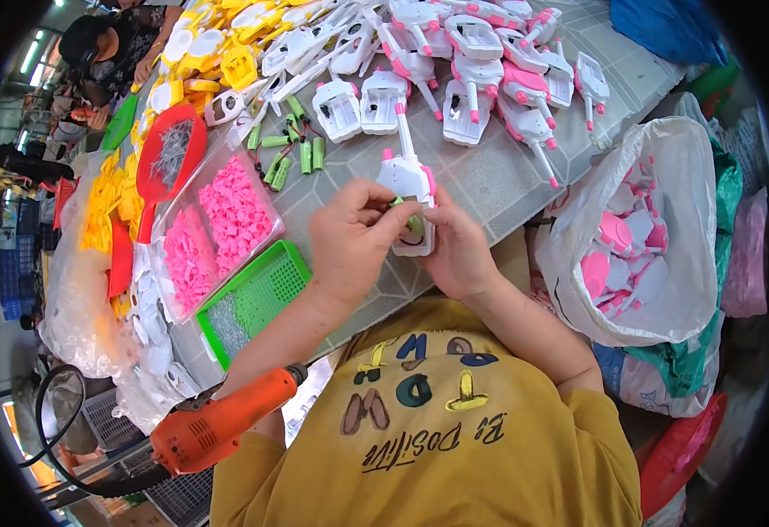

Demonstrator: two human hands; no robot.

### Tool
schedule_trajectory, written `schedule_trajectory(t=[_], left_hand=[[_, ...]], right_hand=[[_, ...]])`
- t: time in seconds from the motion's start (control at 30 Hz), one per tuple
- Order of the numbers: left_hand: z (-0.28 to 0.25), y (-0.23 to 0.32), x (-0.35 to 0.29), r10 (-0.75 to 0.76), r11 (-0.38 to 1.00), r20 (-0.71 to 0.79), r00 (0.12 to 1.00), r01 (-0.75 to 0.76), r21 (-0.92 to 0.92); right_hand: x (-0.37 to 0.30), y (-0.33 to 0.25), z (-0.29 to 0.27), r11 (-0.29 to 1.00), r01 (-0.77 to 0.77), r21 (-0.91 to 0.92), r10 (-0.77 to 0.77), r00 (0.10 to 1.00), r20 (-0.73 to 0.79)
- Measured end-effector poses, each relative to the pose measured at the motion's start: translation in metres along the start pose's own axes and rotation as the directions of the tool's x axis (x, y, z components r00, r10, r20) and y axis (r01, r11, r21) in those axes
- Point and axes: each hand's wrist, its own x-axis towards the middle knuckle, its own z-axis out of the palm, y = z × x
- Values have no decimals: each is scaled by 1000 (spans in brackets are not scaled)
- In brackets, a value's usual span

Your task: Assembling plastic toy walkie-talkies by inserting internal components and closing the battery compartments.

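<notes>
Over the near part of the table, my right hand [462, 250] holds a white plastic housing [402, 176] with pink trim and a long narrow stem pointing away from me. My left hand [349, 235] pinches at a green battery pack [415, 226] in the housing's open body; its fingertips hide part of it. Just beyond, several loose green batteries [305, 156] with thin wires lie on the table. More open white housings [384, 98] rest behind them, their hollow sides facing up.
Left stand a clear box of small pink parts [231, 206], a green basket [266, 290] and a red scoop [174, 149] of thin pieces. An orange power screwdriver [226, 426] is beside my left forearm. A white sack [639, 307] of pink-white parts is right. Another person [108, 53] sits far left.
</notes>
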Motion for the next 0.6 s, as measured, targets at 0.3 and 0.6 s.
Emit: schedule_trajectory(t=[0.3, 0.6], left_hand=[[-9, -6, 2, 252, 917, 174, 952, -293, 272], [-10, -1, 2, 14, 983, 153, 988, -41, 177]], right_hand=[[0, -1, 0, 998, 9, 63, -8, 1000, -17], [-1, 4, -1, 999, 29, 15, -28, 999, -32]])
